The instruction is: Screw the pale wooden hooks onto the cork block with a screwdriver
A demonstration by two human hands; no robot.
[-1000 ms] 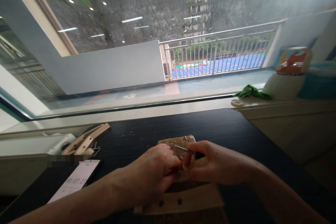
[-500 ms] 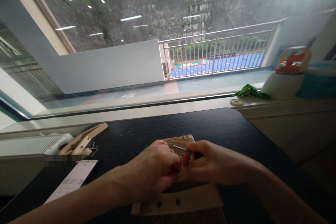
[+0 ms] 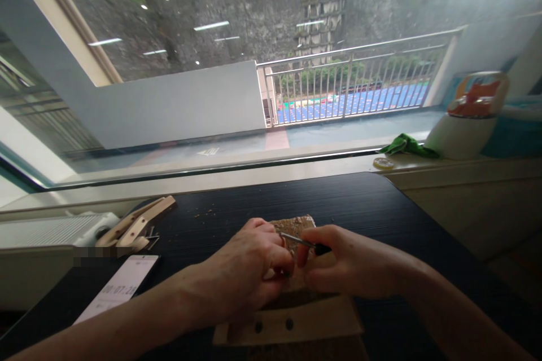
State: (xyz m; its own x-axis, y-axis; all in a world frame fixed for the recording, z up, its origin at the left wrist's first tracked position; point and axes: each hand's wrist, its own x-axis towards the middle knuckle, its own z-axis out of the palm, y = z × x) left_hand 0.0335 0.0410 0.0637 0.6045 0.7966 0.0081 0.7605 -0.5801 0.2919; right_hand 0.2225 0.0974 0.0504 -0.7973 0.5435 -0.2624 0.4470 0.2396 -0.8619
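Over a rough brown board [image 3: 298, 227] on the dark table, my two hands are close together. My right hand [image 3: 353, 262] is closed around a thin screwdriver [image 3: 291, 237], its dark handle inside the fingers and its metal shaft pointing left. The shaft's tip reaches the fingers of my left hand [image 3: 249, 265], which are curled together above the board; what they pinch is hidden. Nearer to me lies a pale wooden strip [image 3: 317, 321] with two dark holes, its left part beneath my left hand and wrist.
At the table's left edge lie several drilled wooden pieces [image 3: 144, 223] beside some metal screws [image 3: 153, 238]. A phone [image 3: 121, 279] showing a timer is by my left forearm. On the windowsill are a green cloth [image 3: 409, 145], a yellowish roll [image 3: 383, 163] and a white-and-orange jug [image 3: 461, 132].
The fingers of my left hand have shifted slightly and their knuckles sit a little higher over the board. My right hand keeps the screwdriver in nearly the same place.
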